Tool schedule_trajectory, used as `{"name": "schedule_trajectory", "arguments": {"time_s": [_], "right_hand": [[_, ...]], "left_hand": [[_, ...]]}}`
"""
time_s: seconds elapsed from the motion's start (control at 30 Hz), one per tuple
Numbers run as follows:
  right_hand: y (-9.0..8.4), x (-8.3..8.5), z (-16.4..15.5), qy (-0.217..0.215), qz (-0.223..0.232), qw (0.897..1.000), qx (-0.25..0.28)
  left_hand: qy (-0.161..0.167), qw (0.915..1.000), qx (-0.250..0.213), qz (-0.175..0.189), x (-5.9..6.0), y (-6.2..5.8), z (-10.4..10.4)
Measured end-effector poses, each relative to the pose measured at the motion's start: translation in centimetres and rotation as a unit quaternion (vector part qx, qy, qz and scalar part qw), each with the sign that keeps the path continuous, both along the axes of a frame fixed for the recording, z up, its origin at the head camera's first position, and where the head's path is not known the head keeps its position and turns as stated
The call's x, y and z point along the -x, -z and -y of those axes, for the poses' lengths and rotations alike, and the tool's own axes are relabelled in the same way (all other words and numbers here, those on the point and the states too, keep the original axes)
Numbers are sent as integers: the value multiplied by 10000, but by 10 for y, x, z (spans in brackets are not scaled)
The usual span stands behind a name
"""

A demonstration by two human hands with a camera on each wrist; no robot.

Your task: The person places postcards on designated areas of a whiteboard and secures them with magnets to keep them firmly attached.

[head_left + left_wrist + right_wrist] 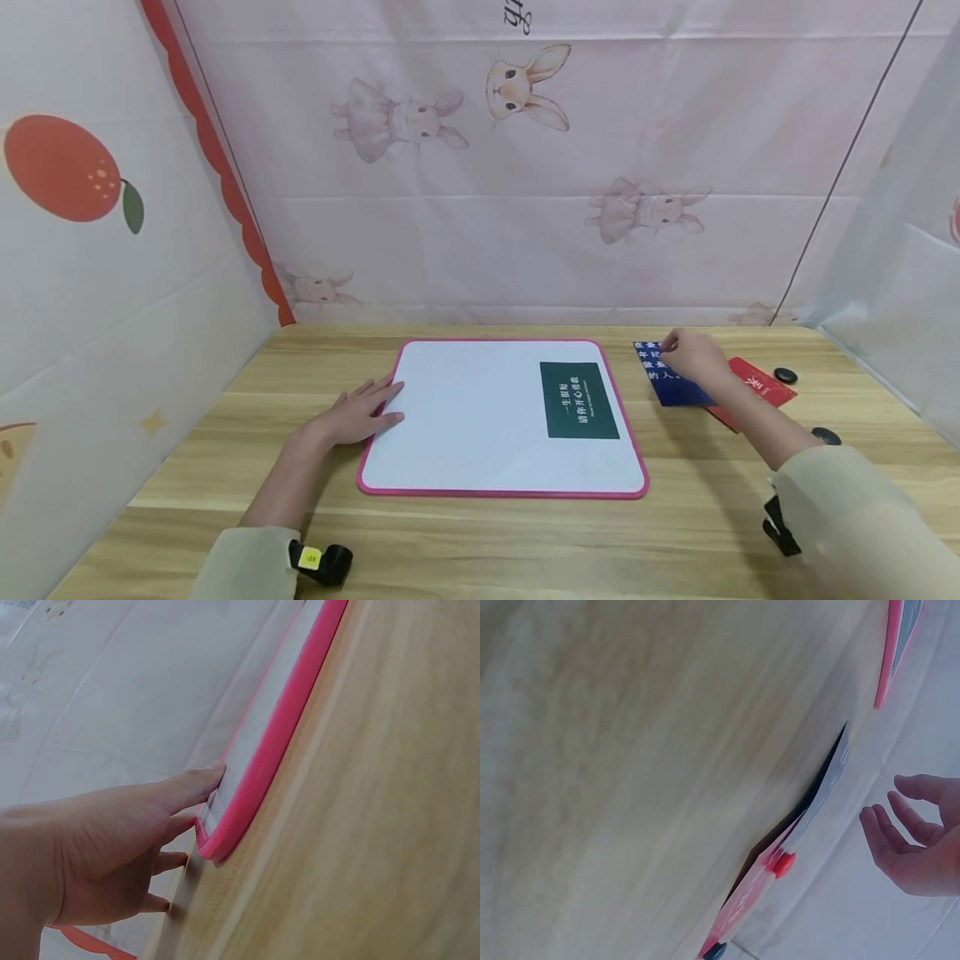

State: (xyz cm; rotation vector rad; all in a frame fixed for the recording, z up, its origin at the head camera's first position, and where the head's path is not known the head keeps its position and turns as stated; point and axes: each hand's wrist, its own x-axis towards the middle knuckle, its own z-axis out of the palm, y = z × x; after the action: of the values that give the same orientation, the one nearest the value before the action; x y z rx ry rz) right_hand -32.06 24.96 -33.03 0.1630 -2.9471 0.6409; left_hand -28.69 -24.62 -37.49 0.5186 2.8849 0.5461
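A white board with a pink rim [465, 417] lies flat in the middle of the wooden table, and a dark green card [579, 400] with white print sits on its right part. My left hand [360, 410] lies flat on the table, straight fingers touching the board's left edge [262, 765]. My right hand [693, 358] hovers over the far corner of a blue card [660, 385], which overlaps a red card [761, 387]. In the right wrist view the right hand [915, 840] is loosely curved and holds nothing, a little above the blue card [831, 776].
Two black round magnets [785, 375] [826, 436] lie right of the cards. A small red magnet [782, 864] sits by the cards' edge. Printed fabric walls [525, 167] close in the table at the back and on both sides.
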Motion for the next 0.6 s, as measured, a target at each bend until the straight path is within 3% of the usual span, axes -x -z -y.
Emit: {"name": "schedule_trajectory", "arguments": {"time_s": [0.2,0.43,0.6], "right_hand": [[1,2,-20,141,-133,9998,-22],[11,5,-47,345,-217,9984,-393],[12,5,-55,268,-175,9969,-712]], "left_hand": [[4,10000,-36,7,-1,-1,0],[38,10000,-26,2,-1,-1,-1],[13,10000,-41,21,-2,-1,0]]}}
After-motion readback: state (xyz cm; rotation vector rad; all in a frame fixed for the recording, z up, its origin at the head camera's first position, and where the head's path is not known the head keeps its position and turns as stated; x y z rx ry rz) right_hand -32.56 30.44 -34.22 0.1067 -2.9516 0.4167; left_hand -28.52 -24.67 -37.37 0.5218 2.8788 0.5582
